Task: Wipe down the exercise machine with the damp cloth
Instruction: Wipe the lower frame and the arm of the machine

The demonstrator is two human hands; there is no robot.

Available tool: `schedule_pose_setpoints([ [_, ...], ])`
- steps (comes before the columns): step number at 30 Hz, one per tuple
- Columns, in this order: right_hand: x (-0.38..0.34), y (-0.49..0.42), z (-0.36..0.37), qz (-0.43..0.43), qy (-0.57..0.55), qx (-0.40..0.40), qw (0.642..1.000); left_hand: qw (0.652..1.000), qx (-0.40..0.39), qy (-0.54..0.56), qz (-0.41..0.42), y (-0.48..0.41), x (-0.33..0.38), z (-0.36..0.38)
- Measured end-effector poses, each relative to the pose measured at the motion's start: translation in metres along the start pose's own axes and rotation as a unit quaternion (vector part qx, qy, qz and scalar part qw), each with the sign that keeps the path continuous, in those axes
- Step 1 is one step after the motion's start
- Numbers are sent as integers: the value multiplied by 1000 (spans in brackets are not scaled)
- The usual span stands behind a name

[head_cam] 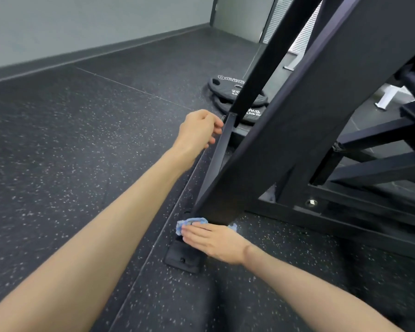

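The crumpled pale-blue damp cloth (pixel 192 222) sits low in the centre of the frame, pressed against the foot of the black steel exercise machine (pixel 297 130), where a broad slanted beam meets its flat black base plate (pixel 183 256) on the floor. The right hand (pixel 216 242) lies flat on the cloth, fingers (pixel 192 232) straight and together, pushing it against the metal rather than gripping it. Just above centre, the left hand (pixel 198 129) rests against a thinner low rail of the frame, its fingers loosely curled and holding nothing that can be seen. The wiping appears to be at the very bottom of the frame; whether the beams above are already clean cannot be told, as no wet streaks show on them. The rails and crossbars at the right likely remain to do. Behind the slanted bar, black round weight plates (pixel 235 92) lie stacked on the speckled dark rubber floor (pixel 70 140).
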State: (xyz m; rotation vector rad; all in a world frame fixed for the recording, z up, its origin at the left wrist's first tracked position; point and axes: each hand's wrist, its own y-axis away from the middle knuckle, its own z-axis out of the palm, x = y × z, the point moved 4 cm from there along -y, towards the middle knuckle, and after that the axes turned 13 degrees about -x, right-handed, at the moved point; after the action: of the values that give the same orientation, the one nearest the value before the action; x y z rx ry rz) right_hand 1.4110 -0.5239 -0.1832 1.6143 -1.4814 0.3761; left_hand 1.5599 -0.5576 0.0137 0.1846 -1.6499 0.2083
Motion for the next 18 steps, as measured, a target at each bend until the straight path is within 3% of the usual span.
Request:
schedule_pose_setpoints([
  [4,58,50,-28,70,35,64,995,999,-30,2,18,-2,19,16],
  [11,201,154,-114,168,-13,175,970,993,-60,26,102,-3,89,37],
  [15,275,208,-155,271,26,240,932,983,-129,-60,113,0,111,57],
  [18,319,244,-184,350,17,286,892,980,-166,-38,103,4,126,73],
])
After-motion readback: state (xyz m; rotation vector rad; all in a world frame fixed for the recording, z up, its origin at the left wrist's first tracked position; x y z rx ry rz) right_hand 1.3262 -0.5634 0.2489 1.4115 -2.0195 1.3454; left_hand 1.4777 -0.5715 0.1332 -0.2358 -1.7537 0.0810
